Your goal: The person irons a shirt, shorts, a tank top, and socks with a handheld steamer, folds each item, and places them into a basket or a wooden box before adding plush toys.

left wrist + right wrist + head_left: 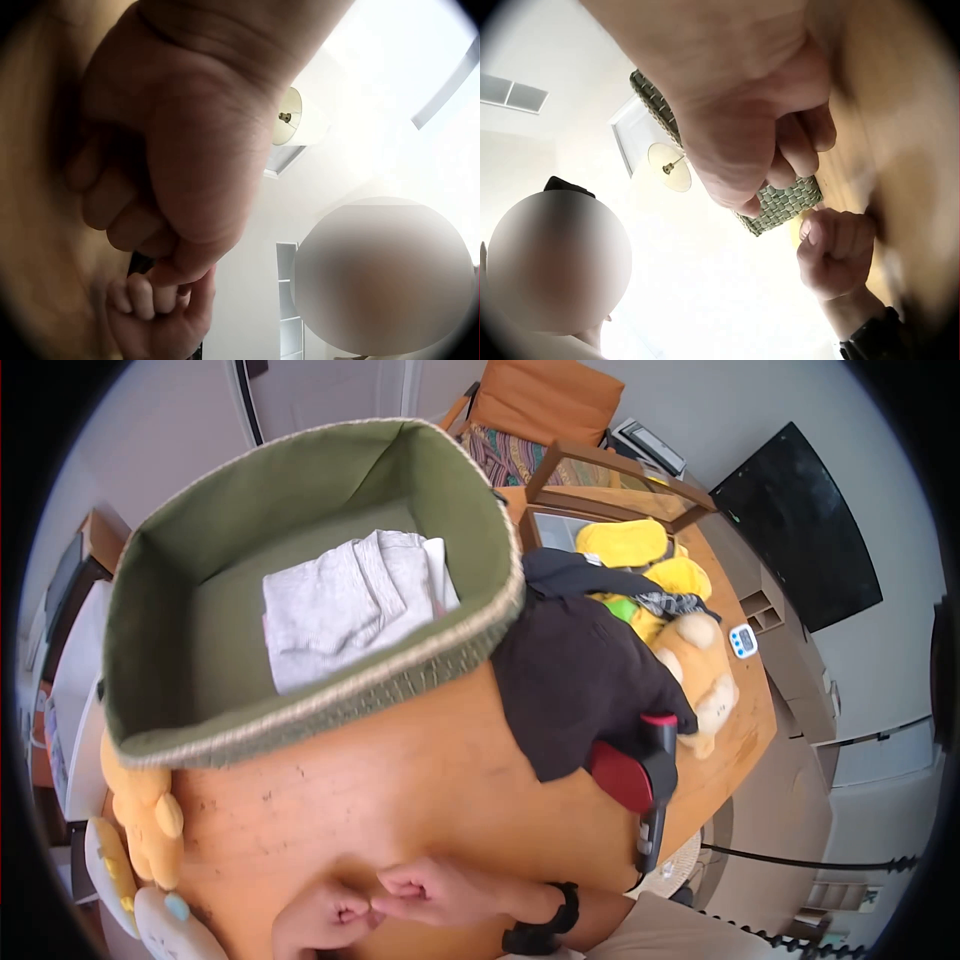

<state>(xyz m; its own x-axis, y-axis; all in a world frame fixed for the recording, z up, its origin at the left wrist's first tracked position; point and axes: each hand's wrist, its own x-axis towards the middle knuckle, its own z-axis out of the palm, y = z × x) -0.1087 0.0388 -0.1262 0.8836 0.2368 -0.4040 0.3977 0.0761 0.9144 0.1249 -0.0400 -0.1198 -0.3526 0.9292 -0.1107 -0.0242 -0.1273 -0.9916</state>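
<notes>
Both hands rest close together at the near edge of the wooden table (pixel 330 800), knuckles nearly meeting in the head view. My left hand (pixel 325 915) is curled into a fist with nothing in it. Beside it, my right hand (pixel 440 890) is also curled and holds nothing; a black band (pixel 545 920) circles that wrist. Beyond the hands stands a large green woven basket (pixel 400 688) with folded light-grey clothing (pixel 345 600) inside. To the right of the basket lies a black garment (pixel 590 670), and a dark red and black handheld device (pixel 625 775) overlaps its near edge.
A tan plush toy (pixel 705 675), a small white-and-blue timer (pixel 743 641) and yellow items (pixel 625 543) are on the right. Behind them is a wooden box with a raised glass lid (pixel 620 475). More plush toys (pixel 150 820) line the left edge. A chair (pixel 545 405) stands beyond.
</notes>
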